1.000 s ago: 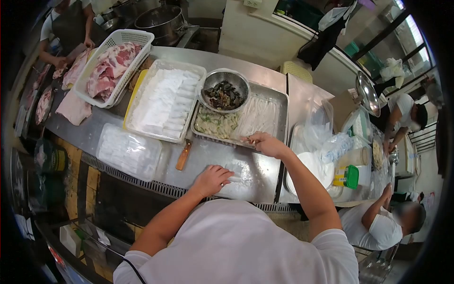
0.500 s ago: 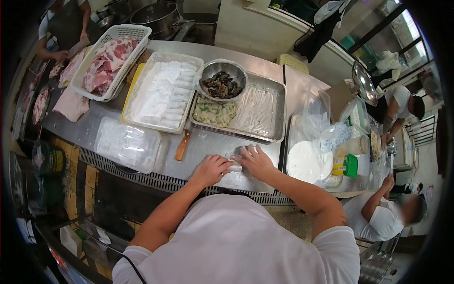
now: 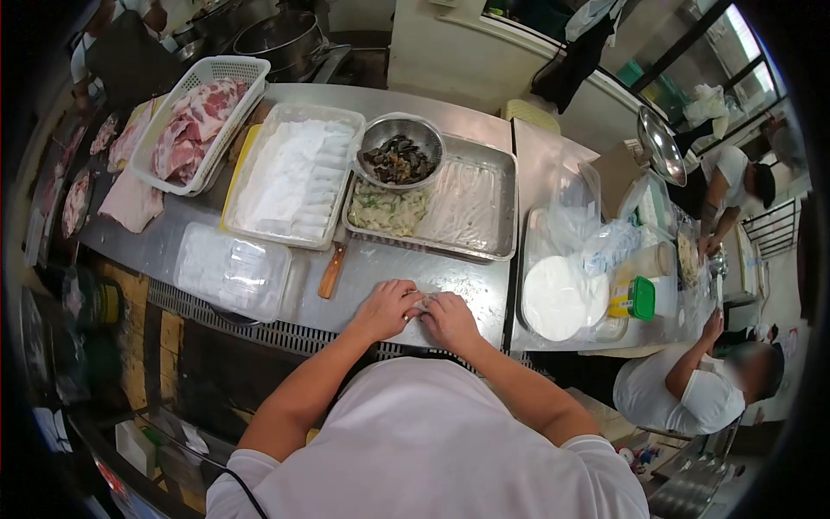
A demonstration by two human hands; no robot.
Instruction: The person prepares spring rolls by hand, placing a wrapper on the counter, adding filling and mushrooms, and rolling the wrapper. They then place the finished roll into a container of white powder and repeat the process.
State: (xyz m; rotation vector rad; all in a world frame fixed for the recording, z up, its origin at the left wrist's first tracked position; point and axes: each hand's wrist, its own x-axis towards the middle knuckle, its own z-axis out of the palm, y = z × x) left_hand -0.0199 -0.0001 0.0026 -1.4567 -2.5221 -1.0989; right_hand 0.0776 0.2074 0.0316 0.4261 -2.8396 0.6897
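Observation:
My left hand point(image 3: 388, 310) and my right hand point(image 3: 450, 321) meet over the steel table point(image 3: 475, 298) close to its front edge. The fingers of both are bent around a small whitish piece point(image 3: 423, 304), mostly covered by them. Beyond them is a metal tray point(image 3: 510, 208) with a green-flecked pale filling point(image 3: 386, 210) on its left and thin whitish strips or sheets point(image 3: 460, 201) on its right. A steel bowl point(image 3: 370, 137) of dark pieces rests on the tray. A wooden-handled knife point(image 3: 331, 273) lies left of my hands.
At the left are a white tub point(image 3: 285, 177) of powder and pale rolls, a lidded clear box point(image 3: 233, 271) and a basket point(image 3: 259, 71) of raw meat. To the right, a stack of white rounds point(image 3: 553, 298) and a green-lidded tub point(image 3: 641, 300). Co-workers stand at both sides.
My right hand has moved left and closer to my left hand, its fingers now bent in around the piece instead of spread on the table.

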